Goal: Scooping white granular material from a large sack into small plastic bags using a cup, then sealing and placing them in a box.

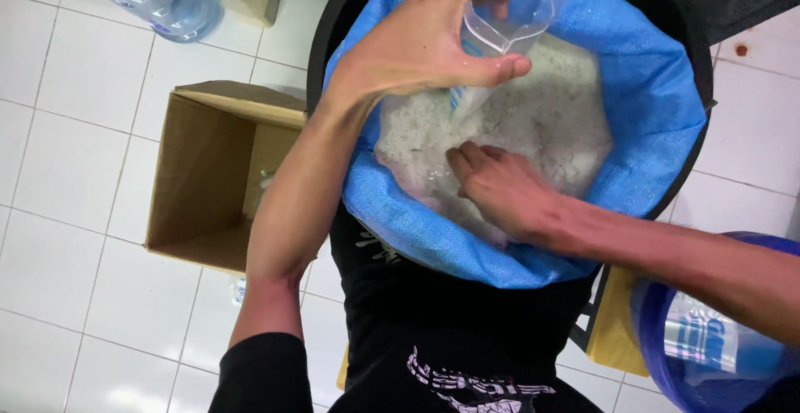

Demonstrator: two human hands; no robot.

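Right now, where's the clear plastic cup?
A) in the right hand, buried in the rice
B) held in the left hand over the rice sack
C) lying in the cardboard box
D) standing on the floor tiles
B: the left hand has its grip on the clear plastic cup above the white rice in the blue sack, while the right hand rests in the rice, empty.

Single head-worn camera, looking steeply down the person's own chest, close over both forearms and a blue woven sack of white rice (pixel 650 113), white tiled floor (pixel 67 130) and open brown cardboard box (pixel 208 180) at left
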